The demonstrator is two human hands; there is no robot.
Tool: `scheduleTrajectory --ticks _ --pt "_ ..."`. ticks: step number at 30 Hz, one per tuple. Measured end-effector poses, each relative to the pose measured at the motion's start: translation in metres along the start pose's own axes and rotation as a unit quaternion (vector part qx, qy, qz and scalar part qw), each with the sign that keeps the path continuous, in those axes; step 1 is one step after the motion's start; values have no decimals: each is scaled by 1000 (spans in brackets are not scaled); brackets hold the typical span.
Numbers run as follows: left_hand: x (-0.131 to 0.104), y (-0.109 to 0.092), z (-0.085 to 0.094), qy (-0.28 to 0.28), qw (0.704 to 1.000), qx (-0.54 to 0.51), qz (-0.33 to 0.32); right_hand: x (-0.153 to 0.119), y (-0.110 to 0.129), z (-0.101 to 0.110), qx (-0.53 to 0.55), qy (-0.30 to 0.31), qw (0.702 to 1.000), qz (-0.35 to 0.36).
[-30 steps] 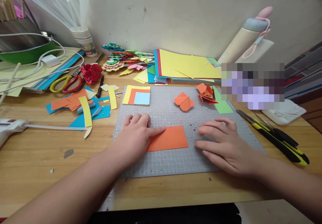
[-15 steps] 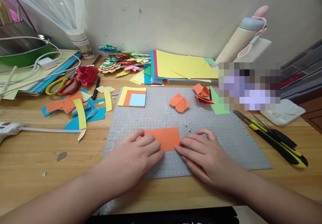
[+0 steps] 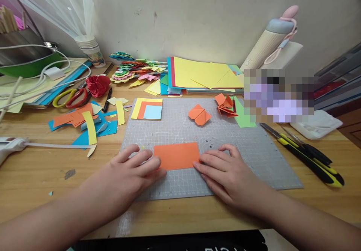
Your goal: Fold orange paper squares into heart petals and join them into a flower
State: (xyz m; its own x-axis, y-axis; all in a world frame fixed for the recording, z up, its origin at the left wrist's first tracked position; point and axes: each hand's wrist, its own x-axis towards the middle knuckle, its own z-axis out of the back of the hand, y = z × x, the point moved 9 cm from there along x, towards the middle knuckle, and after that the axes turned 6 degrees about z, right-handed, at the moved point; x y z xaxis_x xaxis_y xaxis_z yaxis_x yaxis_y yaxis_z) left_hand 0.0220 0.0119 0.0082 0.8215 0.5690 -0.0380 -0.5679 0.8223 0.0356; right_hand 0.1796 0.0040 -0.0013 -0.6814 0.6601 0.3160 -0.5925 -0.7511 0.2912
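Note:
A folded rectangle of orange paper (image 3: 177,156) lies flat on the grey cutting mat (image 3: 180,185). At its left edge is my left hand (image 3: 138,166), fingers bent and spread, the lower fingertips by the paper's bottom left corner. My right hand (image 3: 227,170) holds the paper's right edge, its fingertips pressed at the lower right corner. Beyond the paper sit a folded orange paper piece (image 3: 199,115) and a second folded orange cluster (image 3: 226,105). Square paper sheets (image 3: 147,108) in yellow, orange and light blue are stacked at the mat's far left corner.
Utility knife (image 3: 307,157) lies along the mat's right side. On the left are paper scraps (image 3: 93,125), scissors (image 3: 70,97) and a red crumpled paper flower (image 3: 97,85). Colored sheets (image 3: 205,72) are piled by the wall. A bottle (image 3: 267,42) leans at the back right.
My left hand has slid left along the orange paper to its left edge, uncovering more of it. My right hand stays at the right edge.

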Motion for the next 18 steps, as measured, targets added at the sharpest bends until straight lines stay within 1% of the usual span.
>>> scheduleTrajectory --ticks 4,10,13,15,16,18 --pt "-9 6 6 -20 1000 3 16 0 -1 0 7 -3 1000 1" --pt "-20 15 11 -19 999 -3 36 -1 -2 -1 14 8 1000 1" --pt "-20 19 11 -10 998 -34 48 4 -2 3 21 24 999 -2" --pt "-15 27 9 -9 994 -67 88 11 -1 4 30 49 998 -1" --pt "-11 33 8 -14 989 -84 123 14 -1 3 32 65 997 1" --pt "-6 49 5 -49 969 -108 218 23 -2 0 26 95 995 5"
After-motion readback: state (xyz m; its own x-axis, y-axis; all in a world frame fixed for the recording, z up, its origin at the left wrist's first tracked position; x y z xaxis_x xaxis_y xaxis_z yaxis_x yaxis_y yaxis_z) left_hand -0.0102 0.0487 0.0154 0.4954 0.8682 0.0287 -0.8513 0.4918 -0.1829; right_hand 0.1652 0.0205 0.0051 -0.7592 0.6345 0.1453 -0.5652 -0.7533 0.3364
